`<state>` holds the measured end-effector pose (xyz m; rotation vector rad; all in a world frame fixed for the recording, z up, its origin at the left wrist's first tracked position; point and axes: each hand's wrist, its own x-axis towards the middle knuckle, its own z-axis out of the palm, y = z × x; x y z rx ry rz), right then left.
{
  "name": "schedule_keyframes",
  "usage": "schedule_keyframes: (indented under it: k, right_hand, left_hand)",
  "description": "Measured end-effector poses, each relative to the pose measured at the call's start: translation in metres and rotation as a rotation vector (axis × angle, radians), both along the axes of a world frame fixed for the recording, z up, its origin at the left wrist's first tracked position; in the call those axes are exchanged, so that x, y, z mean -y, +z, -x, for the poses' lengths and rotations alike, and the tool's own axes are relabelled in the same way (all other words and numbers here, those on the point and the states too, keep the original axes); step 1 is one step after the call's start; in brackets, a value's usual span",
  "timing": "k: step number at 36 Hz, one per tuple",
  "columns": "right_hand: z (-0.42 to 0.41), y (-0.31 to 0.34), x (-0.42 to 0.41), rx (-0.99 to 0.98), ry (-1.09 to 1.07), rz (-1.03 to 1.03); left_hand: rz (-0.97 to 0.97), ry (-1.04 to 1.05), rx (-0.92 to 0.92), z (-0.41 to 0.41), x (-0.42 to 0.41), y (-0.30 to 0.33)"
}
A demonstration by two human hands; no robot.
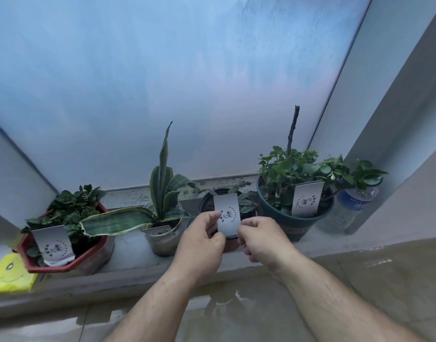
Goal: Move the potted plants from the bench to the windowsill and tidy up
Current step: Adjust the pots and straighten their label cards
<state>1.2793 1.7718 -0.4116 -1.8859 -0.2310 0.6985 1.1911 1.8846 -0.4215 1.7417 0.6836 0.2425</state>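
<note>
Four potted plants point(294, 193), four cards point(228, 215)

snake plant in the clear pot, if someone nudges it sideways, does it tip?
Probably tip-prone: the snake plant has one tall upright leaf and a long leaf drooping left over the red pot, so its weight likely sits off-centre. Its clear pot looks narrow and lightweight. The drooping leaf may snag that neighbouring plant if pushed.

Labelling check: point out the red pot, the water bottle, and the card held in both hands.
red pot point(93, 261): head view, on its front rim at the right.
water bottle point(352, 206): head view, on its blue label.
card point(228, 214): head view, on the printed middle, between the left hand point(202, 240) and right hand point(264, 240).
</note>
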Motion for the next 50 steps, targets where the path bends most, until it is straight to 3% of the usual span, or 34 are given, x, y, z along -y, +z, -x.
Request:
schedule_keyframes:
  k: [30, 44, 47, 50]
  right_hand:
    - [0.001, 0.004, 0.000, -0.008, 0.019, 0.056]
    - [-0.013, 0.048, 0.026, 0.182, 0.077, -0.024]
    - [-0.024, 0.066, 0.047, 0.283, 0.003, -0.068]
    - [-0.037, 0.078, 0.072, 0.360, -0.209, -0.155]
  left_hand:
    - [-0.036, 0.004, -0.004, 0.002, -0.003, 0.004]
    - [-0.061, 0.146, 0.143, 0.001, -0.006, 0.026]
    - [-0.083, 0.175, 0.189, 0.000, -0.001, 0.035]
    - [-0.068, 0.144, 0.216, -0.005, 0.013, 0.043]
